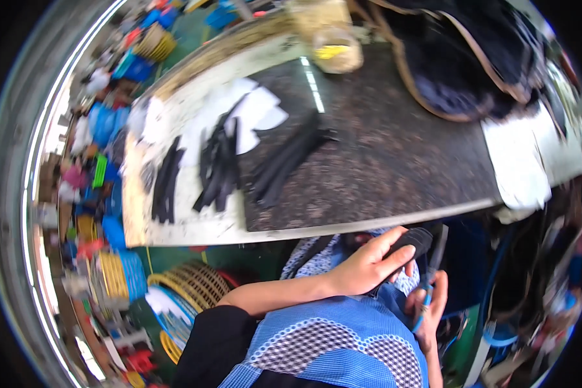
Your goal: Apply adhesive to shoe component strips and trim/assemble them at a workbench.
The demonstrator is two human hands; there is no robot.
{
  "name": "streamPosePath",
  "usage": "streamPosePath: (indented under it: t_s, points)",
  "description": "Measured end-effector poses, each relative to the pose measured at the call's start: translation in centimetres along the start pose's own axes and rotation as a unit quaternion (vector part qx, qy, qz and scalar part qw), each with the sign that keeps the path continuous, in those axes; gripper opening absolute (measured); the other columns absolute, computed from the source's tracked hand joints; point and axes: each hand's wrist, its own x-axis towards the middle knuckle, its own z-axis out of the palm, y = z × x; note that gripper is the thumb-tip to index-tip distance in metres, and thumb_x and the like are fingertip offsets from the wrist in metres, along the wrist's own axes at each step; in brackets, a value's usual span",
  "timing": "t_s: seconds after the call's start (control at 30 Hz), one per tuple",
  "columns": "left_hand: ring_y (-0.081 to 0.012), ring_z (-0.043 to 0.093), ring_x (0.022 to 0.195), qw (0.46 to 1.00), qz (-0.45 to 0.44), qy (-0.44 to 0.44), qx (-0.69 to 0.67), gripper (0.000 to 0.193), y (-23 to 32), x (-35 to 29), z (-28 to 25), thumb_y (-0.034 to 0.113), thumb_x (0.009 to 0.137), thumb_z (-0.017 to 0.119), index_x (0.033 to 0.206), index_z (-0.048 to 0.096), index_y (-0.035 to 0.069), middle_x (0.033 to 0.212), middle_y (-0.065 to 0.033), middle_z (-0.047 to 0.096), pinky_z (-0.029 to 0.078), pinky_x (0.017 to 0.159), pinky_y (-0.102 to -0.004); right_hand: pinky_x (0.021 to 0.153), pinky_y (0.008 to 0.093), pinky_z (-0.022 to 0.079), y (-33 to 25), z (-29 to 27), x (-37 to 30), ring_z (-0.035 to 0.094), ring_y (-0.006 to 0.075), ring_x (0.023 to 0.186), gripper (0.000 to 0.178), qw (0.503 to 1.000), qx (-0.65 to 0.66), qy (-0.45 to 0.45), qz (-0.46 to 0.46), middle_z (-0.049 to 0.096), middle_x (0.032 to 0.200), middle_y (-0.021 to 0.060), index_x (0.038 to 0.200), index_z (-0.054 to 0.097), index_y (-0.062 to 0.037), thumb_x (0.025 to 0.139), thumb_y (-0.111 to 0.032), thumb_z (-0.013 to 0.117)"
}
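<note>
Above my lap, just past the table's front edge, my left hand (376, 264) pinches a folded black strip of material (421, 240) between thumb and fingers. Close beside it on the right, my right hand (435, 304) is closed around the blue handle of a pair of scissors (438, 249). Their grey blades point up and away, next to the black strip; I cannot tell whether they touch it. Several more black strips lie in three bunches on the table: one at the left (168, 182), one in the middle (220, 167) and one on the dark slab (290, 161).
A speckled dark slab (381, 149) covers much of the pale table (187, 234). White paper pieces (262, 113) lie at its left, a white sheet (516, 161) at its right. Black material with tan edges (459, 61) is heaped at the far right. A woven basket (191, 282) stands below left.
</note>
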Motion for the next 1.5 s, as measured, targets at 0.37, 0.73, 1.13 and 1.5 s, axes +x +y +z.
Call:
streamPosePath:
  t_s: [0.37, 0.73, 1.13, 1.5]
  points:
    - [-0.0039, 0.051, 0.065, 0.88, 0.156, 0.401, 0.201, 0.021, 10.3, -11.3, -14.6, 0.025, 0.106, 0.056, 0.11, 0.059, 0.005, 0.08, 0.0001, 0.061, 0.042, 0.058, -0.0199, 0.079, 0.0385, 0.053, -13.7, 3.3, 12.6, 0.066, 0.0323, 0.088, 0.038, 0.742, -0.569, 0.038, -0.353, 0.063, 0.096, 0.0168, 0.113, 0.055, 0.0004, 0.081, -0.001, 0.075]
    - [-0.0051, 0.05, 0.061, 0.837, 0.17, 0.518, 0.054, 0.02, 7.8, -19.0, -19.1, 0.027, 0.104, 0.058, 0.105, 0.058, 0.008, 0.079, -0.0007, 0.061, 0.039, 0.055, -0.0201, 0.103, 0.0431, 0.048, -17.4, 21.8, 16.7, 0.056, 0.0322, 0.123, 0.062, 0.511, -0.61, -0.327, -0.51, 0.064, 0.125, 0.0137, 0.122, 0.063, -0.0022, 0.063, -0.003, 0.082]
    - [-0.0045, 0.052, 0.066, 0.901, 0.15, 0.407, 0.031, 0.025, 9.7, -16.1, -21.3, 0.028, 0.105, 0.057, 0.113, 0.059, 0.004, 0.082, -0.0007, 0.063, 0.043, 0.061, -0.0203, 0.08, 0.0385, 0.047, -16.1, 25.1, 20.3, 0.057, 0.0287, 0.093, 0.041, 0.378, -0.666, -0.5, -0.404, 0.055, 0.097, 0.0105, 0.103, 0.057, -0.0033, 0.065, -0.002, 0.073]
    - [-0.0231, 0.069, 0.089, 0.886, 0.199, 0.264, 0.326, 0.05, 12.2, -3.4, -20.3, 0.027, 0.091, 0.077, 0.123, 0.049, 0.001, 0.1, -0.015, 0.07, 0.054, 0.077, -0.0351, 0.09, 0.0331, 0.053, -18.8, 23.2, 19.7, 0.063, 0.0206, 0.105, 0.047, 0.835, -0.379, -0.365, -0.159, 0.062, 0.112, 0.0135, 0.131, 0.054, 0.0016, 0.088, -0.007, 0.071]
